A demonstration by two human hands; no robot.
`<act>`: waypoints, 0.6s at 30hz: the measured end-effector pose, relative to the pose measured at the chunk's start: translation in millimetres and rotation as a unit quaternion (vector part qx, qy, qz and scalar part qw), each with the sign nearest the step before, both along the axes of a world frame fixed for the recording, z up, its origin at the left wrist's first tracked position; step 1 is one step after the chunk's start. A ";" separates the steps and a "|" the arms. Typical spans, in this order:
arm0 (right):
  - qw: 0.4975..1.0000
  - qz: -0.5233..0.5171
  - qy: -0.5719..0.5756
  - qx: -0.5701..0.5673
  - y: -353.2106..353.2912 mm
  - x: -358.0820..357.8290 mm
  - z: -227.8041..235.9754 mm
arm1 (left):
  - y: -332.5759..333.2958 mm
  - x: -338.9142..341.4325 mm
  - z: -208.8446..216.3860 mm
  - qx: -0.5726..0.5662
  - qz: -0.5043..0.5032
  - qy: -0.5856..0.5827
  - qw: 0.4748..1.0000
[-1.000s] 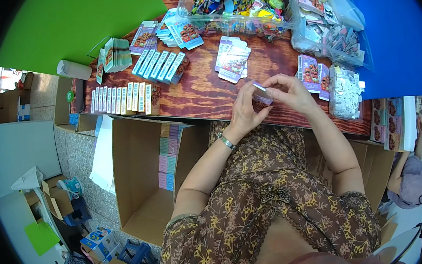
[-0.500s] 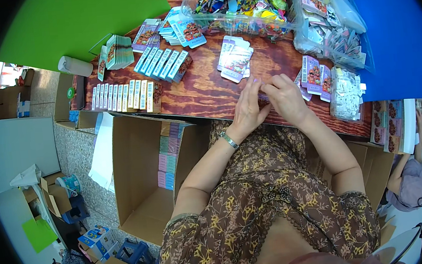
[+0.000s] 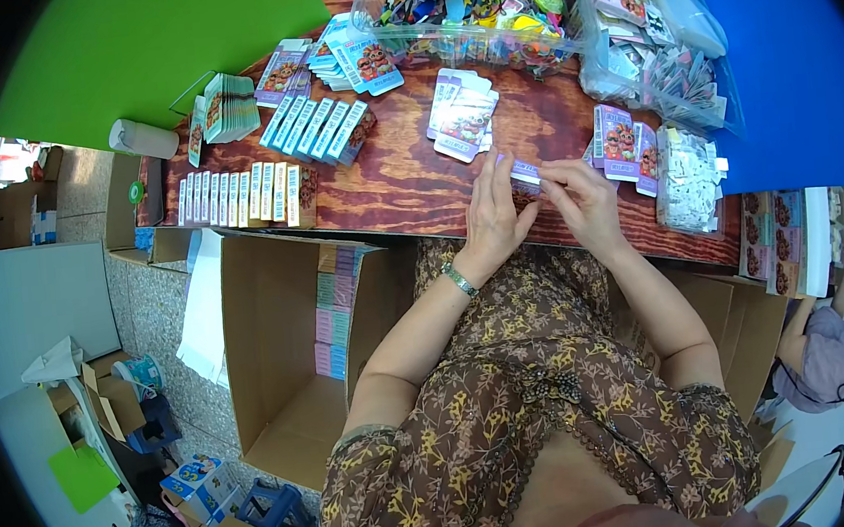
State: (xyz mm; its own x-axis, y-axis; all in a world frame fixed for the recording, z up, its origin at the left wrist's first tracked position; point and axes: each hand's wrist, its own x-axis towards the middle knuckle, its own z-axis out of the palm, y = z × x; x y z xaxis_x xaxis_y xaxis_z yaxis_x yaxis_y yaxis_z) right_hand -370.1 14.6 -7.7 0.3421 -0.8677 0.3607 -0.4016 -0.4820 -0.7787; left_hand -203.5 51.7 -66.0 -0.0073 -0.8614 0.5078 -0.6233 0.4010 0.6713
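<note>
Right hand (image 3: 587,204): shifted right since the earlier frame, uncovering the purple box (image 3: 525,170); pinch cannot be told.
Desk (image 3: 395,181): red-brown, wood-grained.
Left hand (image 3: 492,209): gripping the box's left side.
Purple box: between hands, desk's near side.

Clear passage: bare table (image 3: 401,190) between the box row (image 3: 246,197) and left hand (image 3: 491,212). Flat cartons (image 3: 464,114) obstruct directly ahead; the plastic tub (image 3: 473,40) blocks beyond.

Purple carton (image 3: 527,174) partly covered by left grip (image 3: 491,212) and right grip (image 3: 587,204); print too small to read. Clear bin (image 3: 422,33) cut off by top edge, bits inside too jumbled to identify. Co-worker (image 3: 817,359): head blurred near rim.
</note>
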 end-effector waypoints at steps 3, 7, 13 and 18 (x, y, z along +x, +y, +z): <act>1.000 -0.021 -0.004 0.001 1.9 1.9 -2.4 | 0.9 -0.9 1.9 -0.006 0.001 -0.017 1.000; 0.998 -0.036 0.000 0.049 5.6 3.1 5.1 | 2.8 -0.6 -0.2 -0.029 -0.016 -0.033 0.999; 0.998 -0.040 0.042 0.023 7.7 -2.2 3.6 | 0.4 1.8 -2.2 -0.031 -0.050 -0.028 0.998; 0.993 -0.033 0.104 -0.051 8.3 -2.8 3.1 | 1.0 0.5 -3.2 -0.031 -0.047 -0.028 0.998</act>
State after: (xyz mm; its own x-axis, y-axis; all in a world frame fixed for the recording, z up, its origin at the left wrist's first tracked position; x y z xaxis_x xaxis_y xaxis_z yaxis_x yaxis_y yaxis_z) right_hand -372.8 22.9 -4.6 0.3624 -0.8533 0.3749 -0.5815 -0.5214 -0.6245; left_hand -203.0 52.7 -69.3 -0.1174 -0.8229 0.5560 -0.6167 0.4992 0.6086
